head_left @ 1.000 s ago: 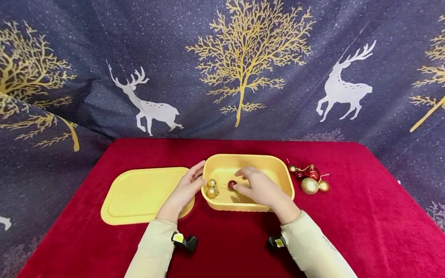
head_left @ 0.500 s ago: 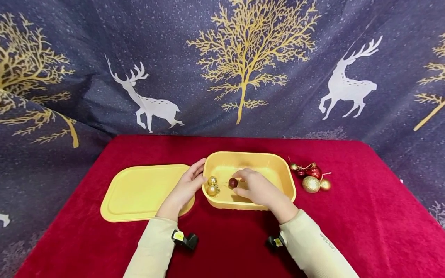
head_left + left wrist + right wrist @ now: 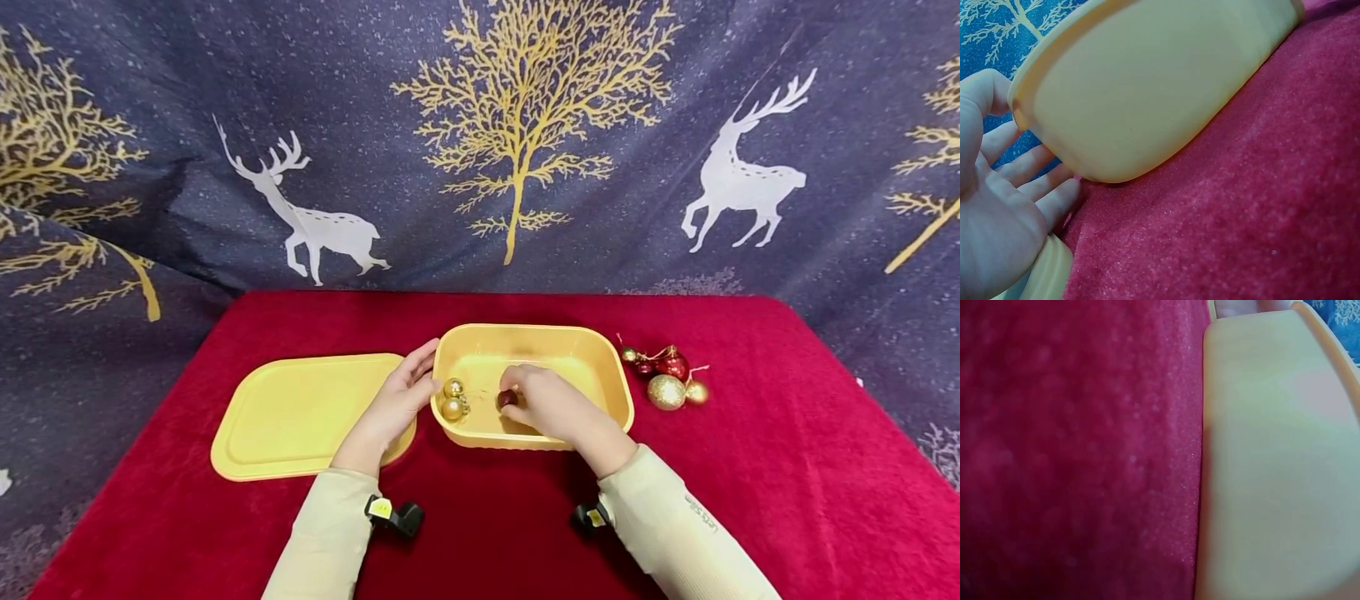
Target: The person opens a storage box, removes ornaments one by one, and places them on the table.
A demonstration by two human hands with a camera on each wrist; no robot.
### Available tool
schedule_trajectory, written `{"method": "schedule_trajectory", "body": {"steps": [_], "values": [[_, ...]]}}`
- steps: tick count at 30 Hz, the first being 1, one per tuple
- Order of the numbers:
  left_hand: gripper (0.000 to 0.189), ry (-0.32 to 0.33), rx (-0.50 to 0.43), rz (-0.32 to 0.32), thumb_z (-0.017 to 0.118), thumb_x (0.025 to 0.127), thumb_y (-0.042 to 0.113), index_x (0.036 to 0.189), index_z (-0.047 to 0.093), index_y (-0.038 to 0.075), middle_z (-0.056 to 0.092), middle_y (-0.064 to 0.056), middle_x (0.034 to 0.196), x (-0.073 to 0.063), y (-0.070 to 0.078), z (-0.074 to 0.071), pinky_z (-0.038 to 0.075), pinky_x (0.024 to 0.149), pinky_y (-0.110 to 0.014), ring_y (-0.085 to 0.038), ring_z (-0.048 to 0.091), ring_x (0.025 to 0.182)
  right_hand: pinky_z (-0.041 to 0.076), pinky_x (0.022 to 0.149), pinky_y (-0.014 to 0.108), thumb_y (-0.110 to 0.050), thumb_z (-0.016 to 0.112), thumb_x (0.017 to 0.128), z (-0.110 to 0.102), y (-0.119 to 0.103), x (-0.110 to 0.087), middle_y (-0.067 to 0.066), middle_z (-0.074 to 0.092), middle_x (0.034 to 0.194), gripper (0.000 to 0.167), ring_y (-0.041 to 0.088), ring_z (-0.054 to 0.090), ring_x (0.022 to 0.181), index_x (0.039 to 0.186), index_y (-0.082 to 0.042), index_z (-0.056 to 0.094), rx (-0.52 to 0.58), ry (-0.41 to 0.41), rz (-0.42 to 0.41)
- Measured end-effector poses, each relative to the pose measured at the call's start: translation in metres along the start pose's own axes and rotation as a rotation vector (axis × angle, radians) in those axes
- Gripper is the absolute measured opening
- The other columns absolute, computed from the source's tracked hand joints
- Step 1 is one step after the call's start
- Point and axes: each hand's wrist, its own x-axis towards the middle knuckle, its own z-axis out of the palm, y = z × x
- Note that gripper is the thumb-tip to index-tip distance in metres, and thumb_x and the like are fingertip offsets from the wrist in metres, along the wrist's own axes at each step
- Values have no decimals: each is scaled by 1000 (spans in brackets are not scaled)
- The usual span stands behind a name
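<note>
In the head view a yellow plastic box (image 3: 532, 442) stands uncovered at the middle of the red-covered table. My right hand (image 3: 551, 404) reaches inside it, thumb and fingers pinching a dark red Christmas bauble (image 3: 507, 399) near the box floor. Two gold baubles (image 3: 453, 407) with a thin cord lie at the box's left end. My left hand (image 3: 393, 408) rests at the left end wall, fingers extended. The left wrist view shows its thumb at the rim and its fingertips along the lower wall. The right wrist view has the box's outer wall (image 3: 1279, 456), not the right hand.
A yellow lid (image 3: 292, 417) lies flat at the left, partly under the left hand and wrist. Right of the box sits a cluster of baubles, with a glittery gold bauble (image 3: 666, 392) and a shiny red bauble (image 3: 672, 365). A dark deer-print cloth (image 3: 427, 167) hangs behind.
My right hand's fingers have closed in on the dark red bauble, which has shifted slightly to the right within the box. The left hand stays at the box's left end.
</note>
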Motion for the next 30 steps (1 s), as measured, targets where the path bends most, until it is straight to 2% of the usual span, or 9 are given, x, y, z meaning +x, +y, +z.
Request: {"method": "schedule_trajectory", "body": {"steps": [5,8,20,30], "values": [[65,-13,-9,9,44,90,-1,150,22,12,30,-16,151,1,-1,-2,38,101,-27,-27,29,139,48,69,23,-10,69,80,0,0,1,-4,64,82,11,7,56,73,87,-10,62,6,-4,34],[65,-13,-6,12,44,90,0,150,22,12,30,-16,152,1,0,-2,39,100,-24,-27,29,139,49,70,24,-10,67,80,-1,0,0,-3,62,83,12,8,56,75,90,-8,62,-1,14,47],[65,-8,-3,1,44,91,0,150,21,10,28,-17,153,0,0,-2,35,106,-38,-29,29,140,48,72,25,-15,68,81,-1,-2,-6,-2,57,87,18,9,55,80,96,-9,60,31,124,76],[65,12,4,-20,45,90,1,150,24,13,30,-15,152,1,0,1,37,104,-36,-28,31,139,49,75,27,-13,64,82,-3,1,-9,-1,57,93,19,10,58,84,101,-10,62,86,163,85]]}}
